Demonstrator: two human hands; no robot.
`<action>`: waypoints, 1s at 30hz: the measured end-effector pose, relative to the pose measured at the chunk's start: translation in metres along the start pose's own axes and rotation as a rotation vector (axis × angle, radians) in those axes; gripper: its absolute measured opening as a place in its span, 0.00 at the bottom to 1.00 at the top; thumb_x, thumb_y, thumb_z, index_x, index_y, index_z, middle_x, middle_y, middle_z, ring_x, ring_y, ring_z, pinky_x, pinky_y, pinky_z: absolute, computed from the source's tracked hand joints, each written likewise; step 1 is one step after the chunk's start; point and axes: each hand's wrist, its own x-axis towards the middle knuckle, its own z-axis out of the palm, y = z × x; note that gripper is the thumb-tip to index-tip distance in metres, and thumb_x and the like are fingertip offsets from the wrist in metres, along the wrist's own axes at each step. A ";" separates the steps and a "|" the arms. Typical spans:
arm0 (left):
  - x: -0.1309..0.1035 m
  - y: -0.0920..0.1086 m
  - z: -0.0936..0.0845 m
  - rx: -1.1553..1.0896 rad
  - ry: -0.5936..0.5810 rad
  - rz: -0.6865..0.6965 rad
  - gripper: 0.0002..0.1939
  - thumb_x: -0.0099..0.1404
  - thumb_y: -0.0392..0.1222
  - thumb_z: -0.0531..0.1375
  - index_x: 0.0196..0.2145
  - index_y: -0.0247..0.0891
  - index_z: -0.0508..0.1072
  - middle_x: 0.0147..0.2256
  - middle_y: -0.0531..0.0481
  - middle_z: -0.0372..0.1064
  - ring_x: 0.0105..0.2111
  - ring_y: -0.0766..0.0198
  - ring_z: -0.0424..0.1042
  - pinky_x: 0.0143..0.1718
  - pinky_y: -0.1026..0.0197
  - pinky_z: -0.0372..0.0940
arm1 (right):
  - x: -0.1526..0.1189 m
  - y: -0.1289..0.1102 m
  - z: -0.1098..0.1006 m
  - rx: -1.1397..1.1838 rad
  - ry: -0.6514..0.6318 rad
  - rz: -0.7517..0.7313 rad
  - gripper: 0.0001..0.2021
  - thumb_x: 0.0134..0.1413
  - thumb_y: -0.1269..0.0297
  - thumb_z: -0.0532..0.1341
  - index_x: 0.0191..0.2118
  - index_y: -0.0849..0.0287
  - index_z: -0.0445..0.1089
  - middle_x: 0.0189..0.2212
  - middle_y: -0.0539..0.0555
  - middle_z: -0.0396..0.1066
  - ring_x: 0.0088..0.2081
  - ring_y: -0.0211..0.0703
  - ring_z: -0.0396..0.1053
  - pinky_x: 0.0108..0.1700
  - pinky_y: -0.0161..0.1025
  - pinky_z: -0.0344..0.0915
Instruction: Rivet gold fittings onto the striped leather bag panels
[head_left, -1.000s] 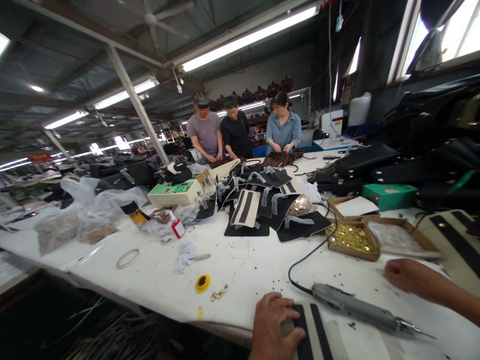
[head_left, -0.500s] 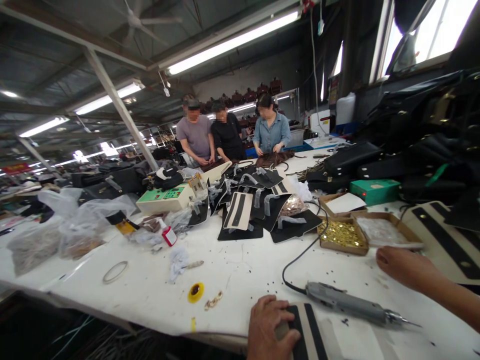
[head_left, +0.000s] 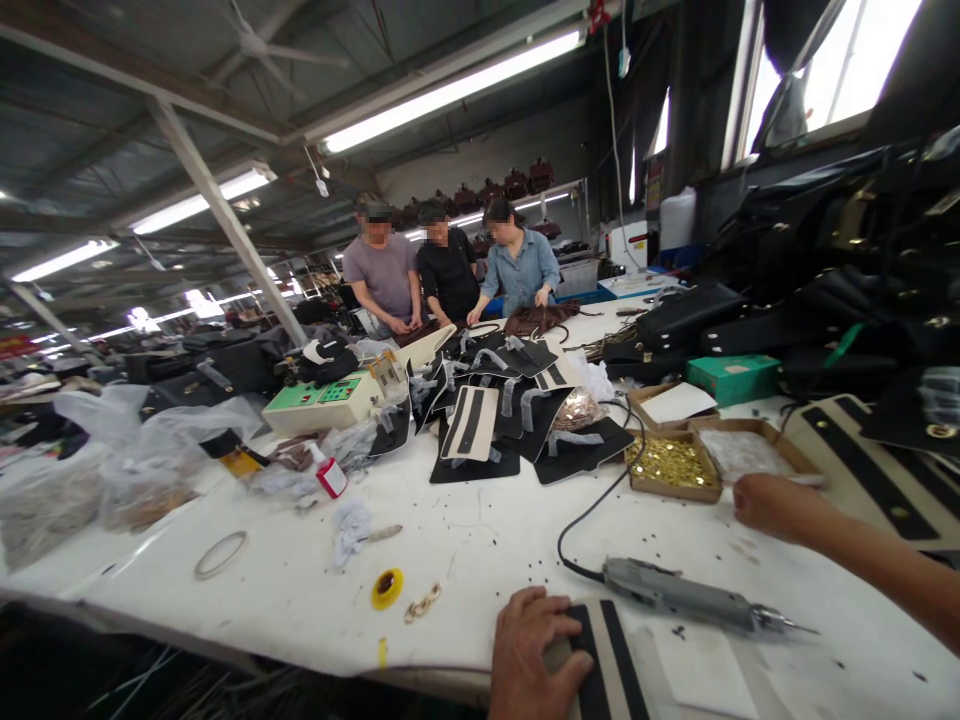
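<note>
My left hand [head_left: 529, 650] lies over the left part of a beige panel with black strips [head_left: 611, 650] at the table's front edge. Its fingers curl over the panel and its thumb presses on top, holding it. Farther right, my right hand [head_left: 772, 505] is closed just above the table, beside the cardboard box of small brass-coloured parts [head_left: 675, 465]. Its fingertips are turned out of sight, so whatever they pinch is hidden. Between the hands lies a grey electric screwdriver [head_left: 686, 595], its bit pointing right and its cord running back.
Black pieces and a striped beige panel [head_left: 470, 423] are piled mid-table. Another large striped panel [head_left: 862, 470] lies at right, near a box with clear plastic [head_left: 750, 452]. A yellow tape roll [head_left: 387, 589] and red bottle [head_left: 330, 475] stand left. Three people work at the back.
The view has shifted slightly, so most things sit a little farther left. My right hand stays closed near the boxes; my left hand stays on the panel. One person's arm at the back has reached out.
</note>
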 end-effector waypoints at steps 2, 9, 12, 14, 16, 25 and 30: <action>-0.001 -0.002 0.001 -0.001 -0.012 0.000 0.21 0.47 0.31 0.71 0.40 0.47 0.80 0.48 0.52 0.78 0.53 0.47 0.72 0.53 0.40 0.71 | -0.002 -0.005 -0.002 -0.043 -0.062 0.014 0.05 0.45 0.71 0.61 0.24 0.61 0.75 0.30 0.68 0.75 0.35 0.58 0.75 0.32 0.44 0.56; -0.002 -0.001 0.000 -0.018 -0.033 -0.047 0.20 0.49 0.31 0.69 0.39 0.48 0.80 0.49 0.54 0.77 0.54 0.49 0.70 0.55 0.41 0.69 | -0.015 -0.019 -0.020 -0.086 -0.140 0.026 0.05 0.51 0.68 0.61 0.29 0.59 0.75 0.36 0.66 0.75 0.39 0.57 0.73 0.35 0.44 0.54; -0.002 0.001 0.000 -0.029 -0.025 -0.053 0.20 0.48 0.31 0.69 0.39 0.48 0.80 0.49 0.55 0.78 0.54 0.49 0.70 0.55 0.42 0.70 | -0.019 -0.022 -0.025 -0.086 -0.143 0.048 0.08 0.54 0.65 0.60 0.27 0.58 0.74 0.37 0.68 0.74 0.40 0.57 0.73 0.35 0.44 0.53; -0.002 0.000 0.000 -0.031 -0.022 -0.048 0.20 0.48 0.31 0.69 0.39 0.48 0.80 0.48 0.55 0.78 0.54 0.49 0.70 0.55 0.41 0.69 | -0.021 -0.022 -0.027 -0.081 -0.143 0.059 0.09 0.56 0.63 0.60 0.27 0.57 0.74 0.38 0.68 0.74 0.40 0.56 0.73 0.36 0.44 0.52; -0.002 -0.001 0.001 -0.027 -0.023 -0.043 0.20 0.48 0.31 0.70 0.39 0.48 0.80 0.48 0.54 0.78 0.54 0.48 0.70 0.55 0.41 0.69 | -0.024 -0.021 -0.027 -0.078 -0.141 0.065 0.10 0.57 0.61 0.59 0.27 0.55 0.74 0.38 0.67 0.74 0.40 0.55 0.73 0.36 0.44 0.52; 0.000 0.005 -0.001 -0.062 -0.002 -0.071 0.20 0.46 0.30 0.71 0.37 0.46 0.80 0.47 0.53 0.78 0.53 0.46 0.71 0.54 0.39 0.69 | -0.038 -0.016 -0.024 -0.051 -0.092 0.094 0.11 0.57 0.55 0.58 0.28 0.51 0.72 0.39 0.65 0.76 0.40 0.59 0.73 0.37 0.47 0.52; 0.002 0.014 -0.004 -0.123 0.019 -0.151 0.19 0.46 0.29 0.71 0.36 0.46 0.81 0.47 0.53 0.78 0.54 0.46 0.69 0.56 0.39 0.66 | -0.042 -0.022 -0.028 0.023 0.085 0.113 0.08 0.51 0.58 0.62 0.24 0.51 0.72 0.33 0.62 0.77 0.34 0.56 0.72 0.33 0.46 0.53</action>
